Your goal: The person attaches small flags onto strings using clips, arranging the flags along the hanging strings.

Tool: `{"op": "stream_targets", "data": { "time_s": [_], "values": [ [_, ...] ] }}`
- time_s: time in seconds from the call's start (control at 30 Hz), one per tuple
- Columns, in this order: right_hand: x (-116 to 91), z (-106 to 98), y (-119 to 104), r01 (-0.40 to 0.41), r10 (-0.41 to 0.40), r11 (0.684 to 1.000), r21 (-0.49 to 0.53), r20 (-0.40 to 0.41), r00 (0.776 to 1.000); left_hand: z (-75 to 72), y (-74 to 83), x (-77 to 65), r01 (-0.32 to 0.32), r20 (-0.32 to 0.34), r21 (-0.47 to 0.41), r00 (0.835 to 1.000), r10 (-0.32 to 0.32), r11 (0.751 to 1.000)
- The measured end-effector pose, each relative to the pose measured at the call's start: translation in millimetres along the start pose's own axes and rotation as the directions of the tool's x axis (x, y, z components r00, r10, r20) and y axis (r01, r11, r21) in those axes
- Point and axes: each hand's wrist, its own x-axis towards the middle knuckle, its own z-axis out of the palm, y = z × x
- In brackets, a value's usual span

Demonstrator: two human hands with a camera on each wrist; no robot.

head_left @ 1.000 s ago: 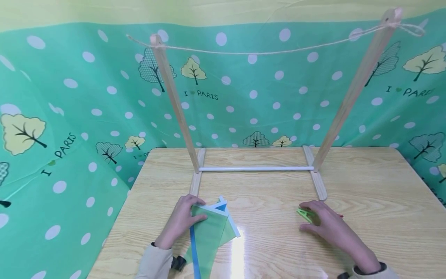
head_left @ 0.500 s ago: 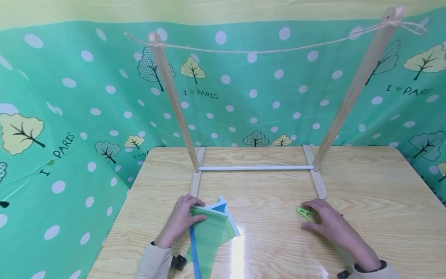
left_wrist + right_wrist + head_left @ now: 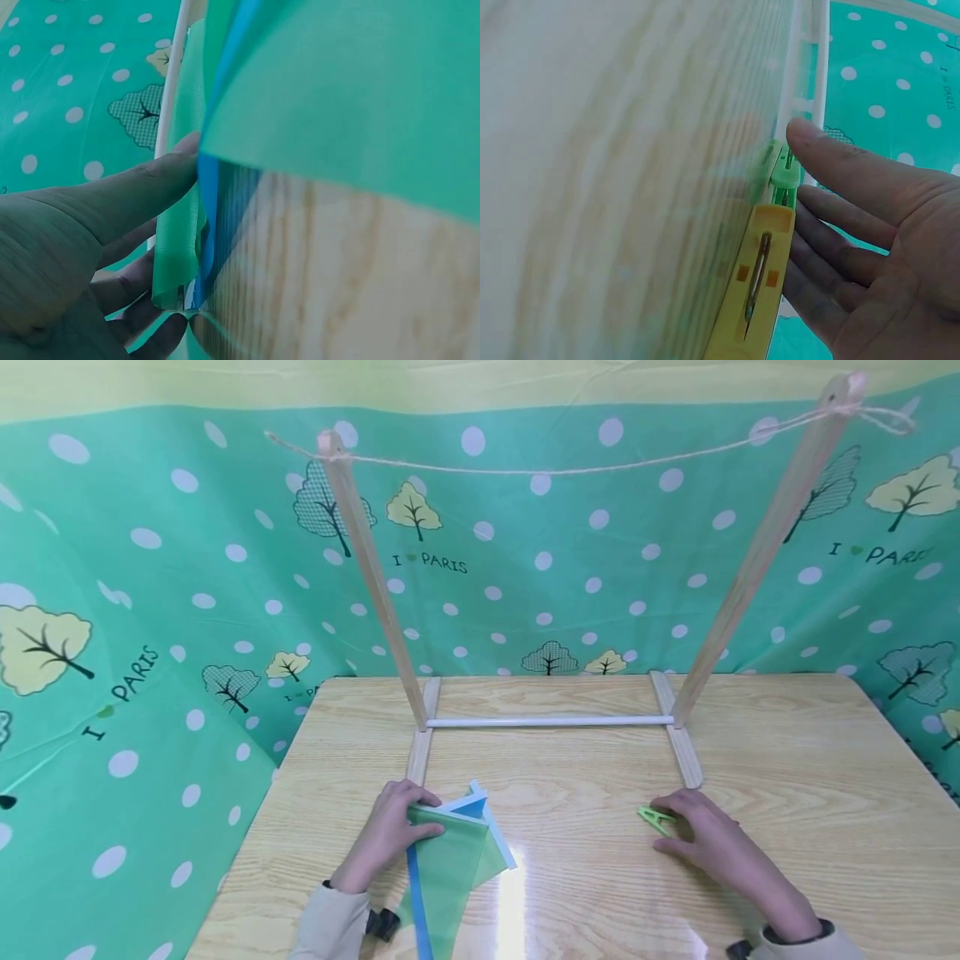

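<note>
A thin green see-through sheet (image 3: 450,868) with a blue strip and pale edges lies at the front left of the table. My left hand (image 3: 393,827) is at its upper left edge; in the left wrist view the thumb touches a green band (image 3: 176,247) beside a blue strip (image 3: 208,225). Thumb and fingers are spread, without a clear pinch. On the right, a green clothespin (image 3: 655,819) lies by the fingertips of my right hand (image 3: 697,835). The right wrist view shows a yellow clothespin (image 3: 754,285) nearer, beside the straight fingers, which grip nothing visible.
Behind the hands stands a wooden frame with two posts (image 3: 375,577), a white rod (image 3: 551,722) low between them and a string (image 3: 540,472) across the top. Feet (image 3: 684,756) of the frame reach towards the hands. A patterned green cloth (image 3: 525,593) surrounds the table (image 3: 570,777).
Both hands stay nearly still. The right hand has shifted very slightly to the right, its thumb a little farther from the green clothespin. The sheet keeps its place.
</note>
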Motion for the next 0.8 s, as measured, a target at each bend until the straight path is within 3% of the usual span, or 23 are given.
{"op": "stream_targets", "data": {
  "time_s": [0.53,0.8],
  "values": [
    [3.0,2.2,1.4,-0.018,0.018,1.0,-0.014,0.001,1.0,2.3,-3.1,1.2,0.027,0.003,-0.021,1.0,-0.027,0.999],
    [6.6,1.0,2.6,-0.037,0.037,0.999,0.013,0.019,0.999,0.2,-2.0,1.6,0.057,0.005,-0.087,0.998,-0.057,0.995]
  ]
}}
